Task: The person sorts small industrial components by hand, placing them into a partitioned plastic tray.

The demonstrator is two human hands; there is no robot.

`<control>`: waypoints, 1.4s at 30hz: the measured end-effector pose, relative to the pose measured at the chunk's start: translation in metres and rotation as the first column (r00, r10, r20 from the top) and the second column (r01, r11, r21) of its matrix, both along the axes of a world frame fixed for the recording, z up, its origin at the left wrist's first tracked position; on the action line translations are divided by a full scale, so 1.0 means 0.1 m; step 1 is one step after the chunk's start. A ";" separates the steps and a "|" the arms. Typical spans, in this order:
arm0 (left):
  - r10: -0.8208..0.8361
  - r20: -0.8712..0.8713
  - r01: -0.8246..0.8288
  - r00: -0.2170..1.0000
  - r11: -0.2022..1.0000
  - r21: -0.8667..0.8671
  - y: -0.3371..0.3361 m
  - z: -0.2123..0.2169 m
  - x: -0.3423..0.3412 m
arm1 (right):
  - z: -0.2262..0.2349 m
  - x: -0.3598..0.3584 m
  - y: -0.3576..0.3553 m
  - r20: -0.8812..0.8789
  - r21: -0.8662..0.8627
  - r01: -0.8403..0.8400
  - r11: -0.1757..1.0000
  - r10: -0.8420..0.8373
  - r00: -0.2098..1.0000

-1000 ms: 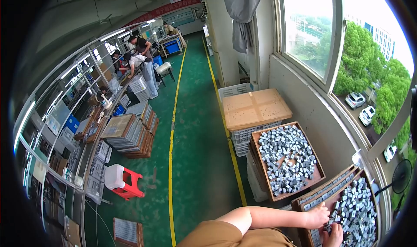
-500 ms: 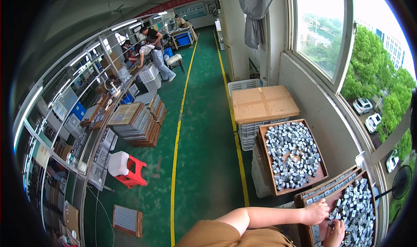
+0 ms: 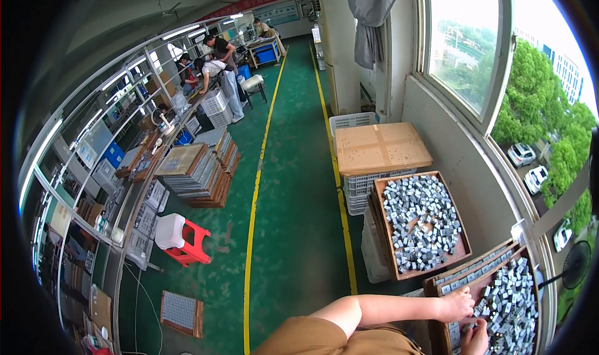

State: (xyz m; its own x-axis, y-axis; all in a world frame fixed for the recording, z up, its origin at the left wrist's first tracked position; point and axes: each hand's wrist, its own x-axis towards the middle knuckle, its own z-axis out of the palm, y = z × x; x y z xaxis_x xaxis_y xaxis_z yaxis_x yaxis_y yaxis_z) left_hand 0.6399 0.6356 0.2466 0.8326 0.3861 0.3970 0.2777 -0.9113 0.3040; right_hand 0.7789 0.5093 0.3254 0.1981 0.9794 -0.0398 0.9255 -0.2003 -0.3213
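- Curling inward, the fingers of the left hand (image 3: pixel 457 304) are being held at the left side of the near wooden tray (image 3: pixel 480 284); whether any piece is being grasped by them cannot be told.
- Just below it in the view, the right hand (image 3: pixel 476 339) is being held with bent fingers beside the loose blocks (image 3: pixel 513 295); its grip is being hidden, so this also cannot be told.
- These small grey and silver blocks are being contained in the near tray, mostly toward its right side.
- Along its upper left edge, similar blocks are being carried in straight rows (image 3: pixel 477 271).
- Farther away, a second heap (image 3: pixel 419 214) is being held by another wooden tray (image 3: pixel 461 249).
- Behind that tray, a cardboard piece (image 3: pixel 382 147) is being supported by white crates (image 3: pixel 358 196).
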 end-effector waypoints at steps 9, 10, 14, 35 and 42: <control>-0.082 0.051 0.084 0.995 0.995 -0.056 0.13 0.04 0.02 | 0.03 -0.27 0.19 0.068 -0.120 0.068 0.991 -0.060 0.996; -0.066 0.053 0.069 0.996 0.996 -0.059 0.13 0.06 0.00 | 0.00 -0.26 0.20 0.069 -0.123 0.053 0.991 -0.044 0.997; -0.109 0.022 0.110 0.994 0.993 -0.046 0.15 0.00 0.08 | -0.12 -0.01 0.13 -0.032 -0.076 -0.052 0.996 0.050 0.998; -0.138 0.111 0.144 0.984 0.988 -0.049 0.12 0.12 0.06 | 0.10 0.16 0.09 0.312 0.073 -0.088 0.993 0.061 0.948; -0.027 0.116 0.037 0.993 0.996 -0.083 0.07 -0.11 0.21 | 0.04 0.18 0.17 0.160 0.060 -0.352 0.934 0.339 0.927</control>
